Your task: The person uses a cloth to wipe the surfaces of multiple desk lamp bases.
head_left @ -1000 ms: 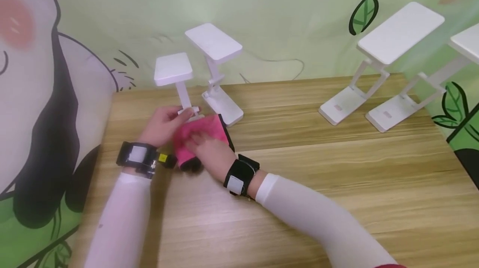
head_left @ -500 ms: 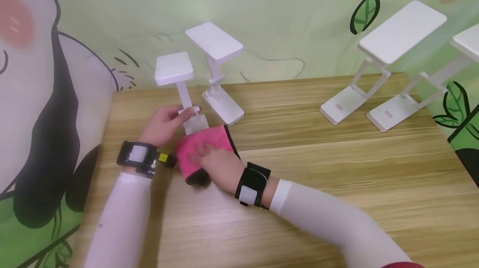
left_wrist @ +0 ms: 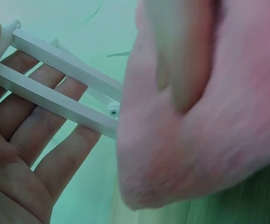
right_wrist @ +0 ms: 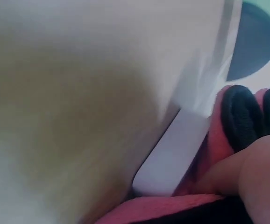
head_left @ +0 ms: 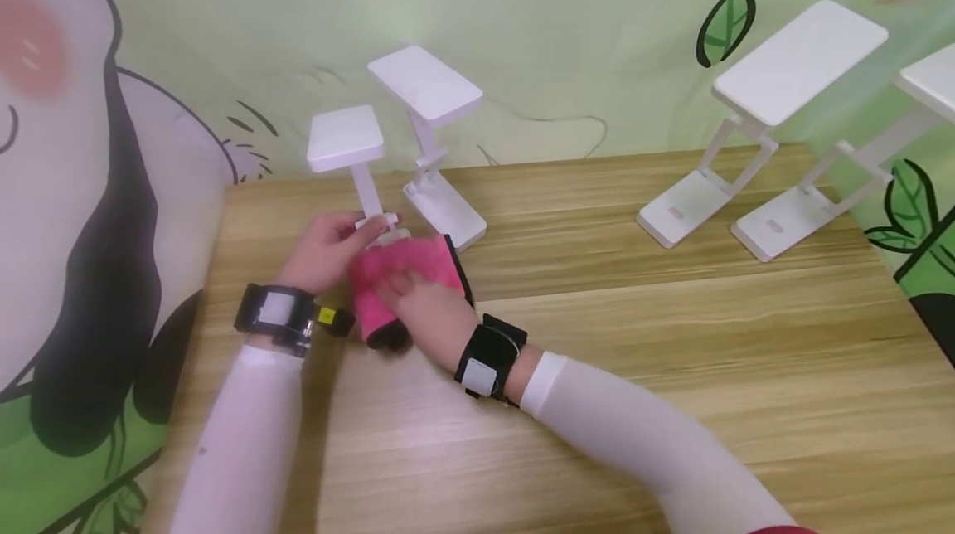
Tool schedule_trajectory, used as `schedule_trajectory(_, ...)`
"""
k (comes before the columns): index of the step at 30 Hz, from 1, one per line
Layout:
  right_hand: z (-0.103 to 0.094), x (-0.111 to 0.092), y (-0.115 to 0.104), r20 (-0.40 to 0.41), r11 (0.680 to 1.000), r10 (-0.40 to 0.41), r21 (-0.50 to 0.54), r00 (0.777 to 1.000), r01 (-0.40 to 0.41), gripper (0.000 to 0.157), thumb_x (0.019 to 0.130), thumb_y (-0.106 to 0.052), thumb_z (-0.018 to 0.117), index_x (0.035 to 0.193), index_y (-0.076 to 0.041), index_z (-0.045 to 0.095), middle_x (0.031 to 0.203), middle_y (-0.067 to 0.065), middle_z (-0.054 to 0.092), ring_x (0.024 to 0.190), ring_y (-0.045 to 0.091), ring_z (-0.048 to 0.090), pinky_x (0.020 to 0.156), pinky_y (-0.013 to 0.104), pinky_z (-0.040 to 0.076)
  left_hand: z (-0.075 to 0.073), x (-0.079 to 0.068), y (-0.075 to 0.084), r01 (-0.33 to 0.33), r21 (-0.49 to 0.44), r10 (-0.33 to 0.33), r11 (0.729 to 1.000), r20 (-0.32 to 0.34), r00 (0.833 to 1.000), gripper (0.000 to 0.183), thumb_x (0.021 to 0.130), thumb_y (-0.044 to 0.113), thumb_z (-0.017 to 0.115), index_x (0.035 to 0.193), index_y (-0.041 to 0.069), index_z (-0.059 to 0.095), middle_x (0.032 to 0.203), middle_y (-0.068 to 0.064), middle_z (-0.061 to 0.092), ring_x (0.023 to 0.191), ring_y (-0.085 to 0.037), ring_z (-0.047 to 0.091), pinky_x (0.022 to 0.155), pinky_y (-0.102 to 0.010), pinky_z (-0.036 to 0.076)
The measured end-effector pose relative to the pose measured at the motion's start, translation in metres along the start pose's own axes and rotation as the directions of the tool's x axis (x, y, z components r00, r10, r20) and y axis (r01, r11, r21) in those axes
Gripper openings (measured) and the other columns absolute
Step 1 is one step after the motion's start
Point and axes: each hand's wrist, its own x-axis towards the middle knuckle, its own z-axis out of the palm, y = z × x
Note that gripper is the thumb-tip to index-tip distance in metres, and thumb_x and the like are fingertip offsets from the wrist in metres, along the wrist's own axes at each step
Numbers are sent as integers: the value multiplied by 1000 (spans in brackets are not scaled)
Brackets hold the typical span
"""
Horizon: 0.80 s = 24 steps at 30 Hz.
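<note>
My left hand holds the leftmost white desk lamp at its arm joint. The thumb rests on the joint, and in the left wrist view the fingers lie behind the lamp's two thin bars. My right hand grips a folded pink cloth with black edging against that lamp's base. The cloth hides most of the base in the head view. From the right wrist, the base's white end shows beside the cloth, with the thumb on the cloth.
A second white lamp stands close behind on the right. Two more lamps stand at the table's right, one partly out of frame. A mural wall borders the back of the wooden table.
My right hand drew the cloth toward me along the lamp base, uncovering its upper part, then slid it back up. The left hand and the lamp stayed in place.
</note>
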Motion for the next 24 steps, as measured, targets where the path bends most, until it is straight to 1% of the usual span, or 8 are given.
schedule_trajectory(1, -1, -5, -2, 17, 1000, 8, -9, 1000, -7, 52, 98, -3, 55, 148, -16, 46, 146, 6, 49, 126, 24, 48, 64, 26, 58, 0, 0, 0, 8, 12, -8, 1000, -6, 1000, 41, 97, 54, 57, 119, 22, 71, 94, -10, 71, 74, -30, 52, 60, -38, 41)
schedule_trajectory(3, -3, -14, -7, 44, 1000, 15, -23, 999, -14, 51, 99, -5, 55, 148, -16, 46, 146, 7, 50, 129, 26, 46, 67, 29, 59, 1, 0, 1, 17, 14, -17, 1000, -7, 1000, 41, 97, 54, 56, 119, 22, 71, 95, -10, 71, 73, -29, 49, 60, -37, 40)
schedule_trajectory(6, -7, -26, -14, 82, 999, 6, -41, 997, -3, 49, 99, -7, 57, 147, -16, 48, 144, 8, 52, 132, 28, 43, 77, 34, 59, 1, -2, 7, 5, 16, -5, 1000, -5, 1000, 39, 99, 48, 56, 121, 19, 70, 99, -11, 71, 76, -29, 49, 65, -38, 40)
schedule_trajectory(8, -10, -30, -16, 99, 999, -1, -39, 995, 5, 49, 99, -7, 58, 146, -17, 49, 144, 8, 52, 132, 28, 43, 80, 35, 58, 0, -5, 17, -10, 1, 10, 1000, 10, 1000, 37, 101, 40, 56, 125, 15, 68, 115, -9, 70, 81, -28, 47, 71, -39, 38)
schedule_trajectory(10, -11, -31, -16, 110, 1000, -6, -20, 994, 8, 50, 98, -7, 58, 146, -17, 49, 145, 8, 51, 133, 28, 43, 83, 36, 57, -1, -7, 22, -12, 2, 12, 1000, 9, 1000, 37, 102, 40, 56, 125, 14, 68, 112, -11, 70, 79, -28, 46, 70, -39, 37)
schedule_trajectory(14, -10, -21, -11, 96, 999, -16, 32, 995, 13, 51, 98, -6, 58, 147, -16, 48, 144, 8, 52, 127, 25, 49, 84, 35, 57, -1, -4, 10, -8, 34, 8, 999, 1, 1000, 40, 99, 52, 54, 124, 26, 69, 81, -12, 63, 62, -26, 39, 55, -36, 36)
schedule_trajectory(17, -4, -5, -4, 49, 999, -17, 29, 999, 16, 50, 98, -5, 58, 145, -17, 50, 142, 7, 53, 120, 21, 54, 80, 31, 57, -1, -1, 0, 1, 39, -1, 999, -6, 1000, 39, 96, 59, 54, 119, 33, 71, 75, -11, 59, 60, -25, 41, 50, -35, 36)
schedule_trajectory(24, 5, 24, 1, -65, 997, 16, -69, 998, -21, 40, 96, -3, 57, 134, -16, 59, 129, 3, 58, 117, 18, 50, 61, 26, 57, 0, 0, -1, -11, 2, 11, 1000, -7, 1000, 36, 96, 55, 57, 117, 29, 72, 96, -6, 71, 77, -29, 51, 63, -39, 41)
